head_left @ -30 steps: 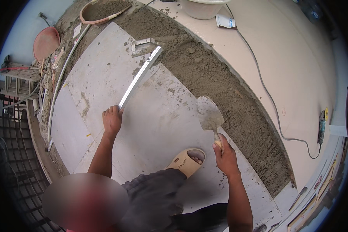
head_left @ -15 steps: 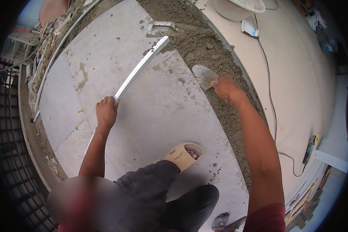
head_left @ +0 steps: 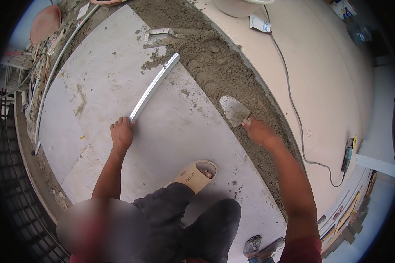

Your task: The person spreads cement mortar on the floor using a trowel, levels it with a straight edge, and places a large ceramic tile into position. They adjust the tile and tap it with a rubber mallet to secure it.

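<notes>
Fingers of the left hand [head_left: 122,133] wrap a long silver metal bar [head_left: 155,87] left of centre, its axis slanting to upper right. Right of centre, the right hand [head_left: 260,130] grips a grey rounded-blade trowel [head_left: 234,110], tip to upper left, now drawn back over a nearer stretch of brown-grey mortar [head_left: 253,90].

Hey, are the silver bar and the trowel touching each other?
Apart. The head view shows the silver bar clearly left of the trowel, with bare pale slab between them.
</notes>
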`<control>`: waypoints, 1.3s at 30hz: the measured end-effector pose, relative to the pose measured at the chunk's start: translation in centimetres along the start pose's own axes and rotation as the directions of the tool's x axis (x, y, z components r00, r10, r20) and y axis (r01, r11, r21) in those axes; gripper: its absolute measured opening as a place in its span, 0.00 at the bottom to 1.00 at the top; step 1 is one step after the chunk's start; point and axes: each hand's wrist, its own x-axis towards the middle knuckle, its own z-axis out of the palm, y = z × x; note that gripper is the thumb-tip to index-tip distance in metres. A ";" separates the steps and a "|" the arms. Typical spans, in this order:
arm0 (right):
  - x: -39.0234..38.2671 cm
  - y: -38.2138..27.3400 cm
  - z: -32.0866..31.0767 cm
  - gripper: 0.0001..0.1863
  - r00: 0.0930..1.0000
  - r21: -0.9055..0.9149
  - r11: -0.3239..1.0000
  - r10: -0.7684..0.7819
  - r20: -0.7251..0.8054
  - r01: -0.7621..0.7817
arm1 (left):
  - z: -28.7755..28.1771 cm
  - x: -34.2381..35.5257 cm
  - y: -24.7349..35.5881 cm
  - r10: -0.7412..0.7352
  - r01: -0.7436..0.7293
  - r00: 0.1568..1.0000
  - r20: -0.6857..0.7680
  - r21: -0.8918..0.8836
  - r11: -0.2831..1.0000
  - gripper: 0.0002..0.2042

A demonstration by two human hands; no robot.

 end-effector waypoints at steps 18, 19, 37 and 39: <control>0.4 -8.1 -7.6 0.25 0.918 -0.015 0.974 -0.219 -0.331 0.227 | 2.1 0.0 -1.1 -0.159 0.160 0.987 0.012 -0.109 0.981 0.15; 1.5 -10.8 -8.3 0.25 0.927 -0.047 0.976 -0.216 -0.306 0.212 | 2.4 -0.3 -1.3 -0.171 0.171 0.985 0.011 -0.103 0.980 0.16; 7.0 -13.2 -16.2 0.21 0.995 -0.241 0.968 -0.085 -0.055 0.069 | 2.7 -1.2 -2.4 -0.190 0.200 0.977 0.095 -0.114 0.973 0.13; 8.9 -9.8 -14.2 0.23 0.976 -0.203 0.978 -0.088 -0.199 0.047 | 3.0 -0.3 -1.9 -0.146 0.153 0.988 0.053 -0.142 0.978 0.13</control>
